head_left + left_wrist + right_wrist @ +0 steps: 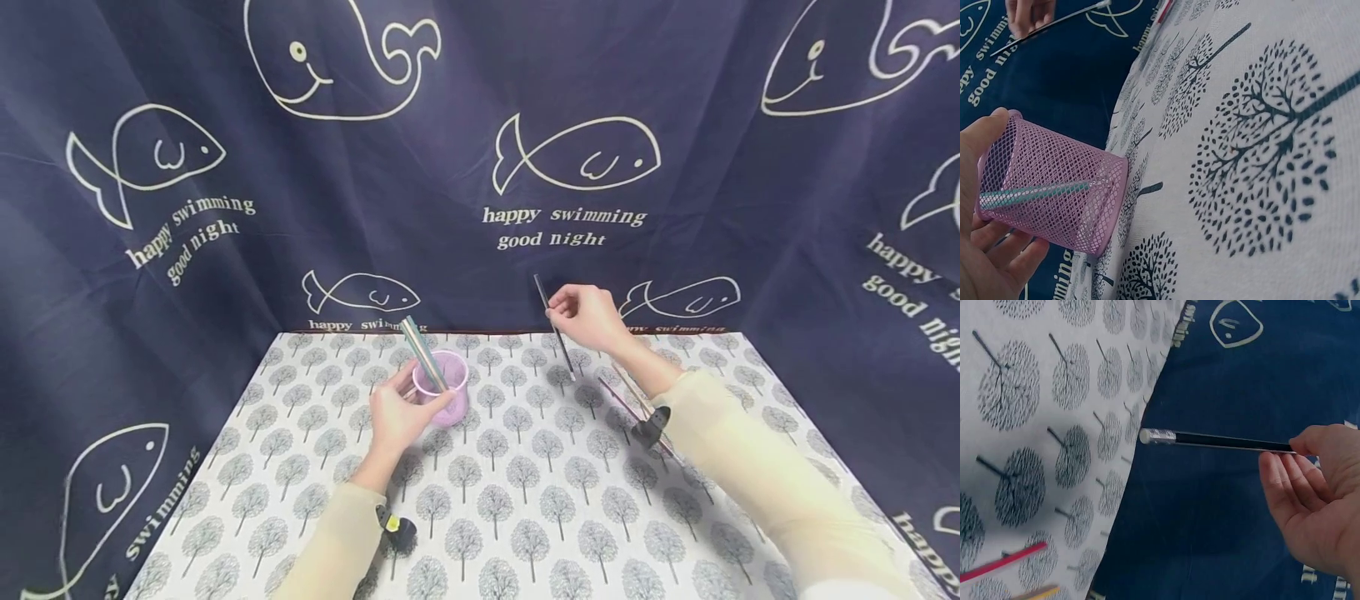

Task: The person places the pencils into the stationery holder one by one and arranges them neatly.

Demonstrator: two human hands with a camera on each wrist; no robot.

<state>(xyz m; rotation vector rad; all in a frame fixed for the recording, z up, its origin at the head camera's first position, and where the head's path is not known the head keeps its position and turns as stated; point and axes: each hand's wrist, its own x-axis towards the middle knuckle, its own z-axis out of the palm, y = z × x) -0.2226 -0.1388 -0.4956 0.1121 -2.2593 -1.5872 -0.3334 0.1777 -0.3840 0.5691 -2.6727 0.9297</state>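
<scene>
My left hand (397,414) grips a pink mesh pencil cup (451,414), fingers and thumb round its side. The cup stands upright on the patterned cloth, and in the left wrist view its mesh wall (1063,169) shows a teal pencil (1035,194) inside. In the head view teal and pale pencils (423,354) lean out over the rim. Further right, my right hand (588,317) pinches a black pencil (560,343) between thumb and fingertips. Raised and tilted, this pencil has its white eraser (1145,436) at the lower end.
Several loose pencils (626,398) lie on the cloth beneath my right forearm. A red pencil (1004,562) and a yellow pencil (1041,592) show in the right wrist view. Behind the tree-print tablecloth (487,475) hangs a dark blue curtain (465,167) with fish drawings.
</scene>
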